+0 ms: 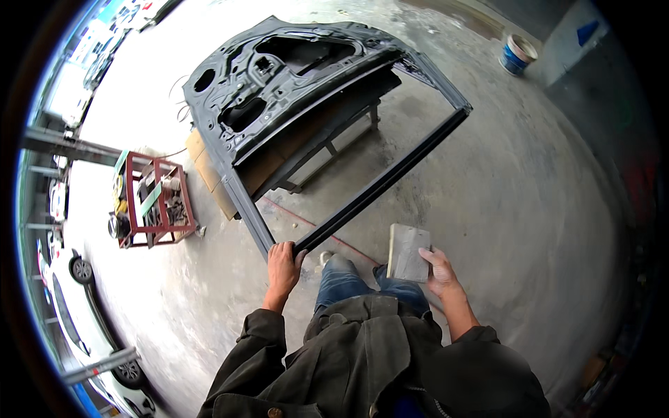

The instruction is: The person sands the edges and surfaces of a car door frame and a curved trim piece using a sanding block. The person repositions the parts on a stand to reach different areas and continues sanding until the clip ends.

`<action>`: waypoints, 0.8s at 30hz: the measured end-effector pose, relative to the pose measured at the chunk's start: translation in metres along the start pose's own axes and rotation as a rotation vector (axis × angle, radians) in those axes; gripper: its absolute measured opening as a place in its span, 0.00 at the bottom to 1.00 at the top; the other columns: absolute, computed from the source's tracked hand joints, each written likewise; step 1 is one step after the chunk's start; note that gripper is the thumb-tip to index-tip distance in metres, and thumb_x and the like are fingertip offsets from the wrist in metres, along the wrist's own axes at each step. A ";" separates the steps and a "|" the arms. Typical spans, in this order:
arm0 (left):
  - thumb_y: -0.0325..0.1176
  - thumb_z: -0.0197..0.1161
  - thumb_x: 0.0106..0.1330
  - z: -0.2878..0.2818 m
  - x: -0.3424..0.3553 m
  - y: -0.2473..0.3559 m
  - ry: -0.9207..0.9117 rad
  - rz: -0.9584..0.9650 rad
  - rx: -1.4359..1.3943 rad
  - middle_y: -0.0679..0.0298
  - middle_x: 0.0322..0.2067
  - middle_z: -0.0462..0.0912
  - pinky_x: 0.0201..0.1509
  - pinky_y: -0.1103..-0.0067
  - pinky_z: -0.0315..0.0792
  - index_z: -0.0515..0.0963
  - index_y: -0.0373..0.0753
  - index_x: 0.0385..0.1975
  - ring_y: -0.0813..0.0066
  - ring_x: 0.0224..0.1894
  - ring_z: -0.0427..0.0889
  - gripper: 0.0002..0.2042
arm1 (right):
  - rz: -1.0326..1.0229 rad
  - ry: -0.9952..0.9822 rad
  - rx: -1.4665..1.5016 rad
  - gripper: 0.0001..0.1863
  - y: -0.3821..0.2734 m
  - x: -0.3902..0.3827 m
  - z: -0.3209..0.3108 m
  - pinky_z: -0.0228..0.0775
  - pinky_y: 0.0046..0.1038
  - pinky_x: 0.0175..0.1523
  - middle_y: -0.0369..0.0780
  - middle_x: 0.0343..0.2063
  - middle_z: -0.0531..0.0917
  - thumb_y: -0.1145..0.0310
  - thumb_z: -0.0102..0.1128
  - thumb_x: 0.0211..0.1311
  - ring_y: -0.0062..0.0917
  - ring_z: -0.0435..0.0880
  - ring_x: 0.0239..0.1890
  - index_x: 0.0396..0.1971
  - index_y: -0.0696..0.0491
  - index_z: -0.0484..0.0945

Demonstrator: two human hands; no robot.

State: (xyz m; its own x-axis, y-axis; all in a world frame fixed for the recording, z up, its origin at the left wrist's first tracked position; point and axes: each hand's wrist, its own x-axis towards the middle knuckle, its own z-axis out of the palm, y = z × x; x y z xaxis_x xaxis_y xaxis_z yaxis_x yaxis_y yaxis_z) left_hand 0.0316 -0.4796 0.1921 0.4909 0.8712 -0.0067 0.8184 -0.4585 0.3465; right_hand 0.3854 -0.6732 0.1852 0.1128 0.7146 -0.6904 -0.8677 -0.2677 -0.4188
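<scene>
A grey-black car door shell [301, 90] with an open window frame lies on a low stand [331, 146] padded with brown cardboard [202, 167]. My left hand [283, 268] grips the near corner of the window frame, thumb against its dark lower bar. My right hand [439, 275], low to the right of that bar, holds a flat grey rectangular pad [408, 254] with a pale edge, apart from the door.
A red metal cart [167, 230] loaded with assorted items stands left. A white car [80, 320] is parked at the far left, near metal bars. A blue-and-white bucket [517, 54] sits by the right wall [578, 83]. A red hose [348, 247] crosses the floor beneath the frame.
</scene>
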 end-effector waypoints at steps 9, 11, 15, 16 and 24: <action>0.47 0.70 0.64 0.032 0.030 0.056 0.104 -0.230 0.014 0.56 0.37 0.82 0.49 0.65 0.69 0.80 0.36 0.43 0.54 0.43 0.79 0.19 | -0.032 0.009 -0.156 0.29 -0.085 0.036 -0.025 0.77 0.35 0.59 0.41 0.51 0.82 0.74 0.70 0.58 0.29 0.83 0.52 0.60 0.60 0.71; 0.48 0.69 0.65 0.041 0.051 0.074 0.109 -0.229 -0.060 0.57 0.34 0.83 0.46 0.65 0.70 0.82 0.36 0.37 0.54 0.40 0.80 0.18 | -0.011 0.003 -0.169 0.28 -0.094 0.046 -0.023 0.77 0.34 0.59 0.42 0.51 0.82 0.74 0.70 0.59 0.30 0.83 0.52 0.59 0.60 0.72; 0.45 0.70 0.64 0.060 0.101 0.120 0.098 -0.198 -0.149 0.57 0.31 0.82 0.43 0.64 0.73 0.83 0.36 0.33 0.54 0.38 0.80 0.16 | 0.000 0.025 -0.175 0.27 -0.121 0.061 -0.023 0.76 0.35 0.59 0.42 0.51 0.82 0.74 0.70 0.59 0.30 0.83 0.53 0.59 0.60 0.73; 0.45 0.70 0.64 0.065 0.115 0.133 0.097 -0.183 -0.161 0.57 0.31 0.82 0.42 0.64 0.73 0.83 0.36 0.33 0.55 0.37 0.80 0.16 | -0.005 0.030 -0.161 0.27 -0.133 0.064 -0.025 0.76 0.35 0.59 0.42 0.51 0.82 0.74 0.70 0.59 0.30 0.83 0.53 0.59 0.60 0.73; 0.42 0.65 0.68 0.112 0.232 0.240 0.012 0.009 -0.254 0.57 0.30 0.80 0.40 0.64 0.75 0.78 0.36 0.30 0.54 0.38 0.80 0.14 | -0.207 0.169 -0.122 0.27 -0.261 0.084 -0.058 0.75 0.36 0.61 0.42 0.50 0.82 0.75 0.69 0.58 0.32 0.82 0.53 0.58 0.60 0.73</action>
State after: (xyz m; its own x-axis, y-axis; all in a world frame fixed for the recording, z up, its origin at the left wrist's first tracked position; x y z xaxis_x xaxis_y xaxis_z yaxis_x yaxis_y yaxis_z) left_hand 0.3755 -0.4078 0.1688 0.4927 0.8702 0.0083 0.7119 -0.4085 0.5713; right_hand 0.6493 -0.5811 0.2024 0.3693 0.6472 -0.6669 -0.7545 -0.2102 -0.6217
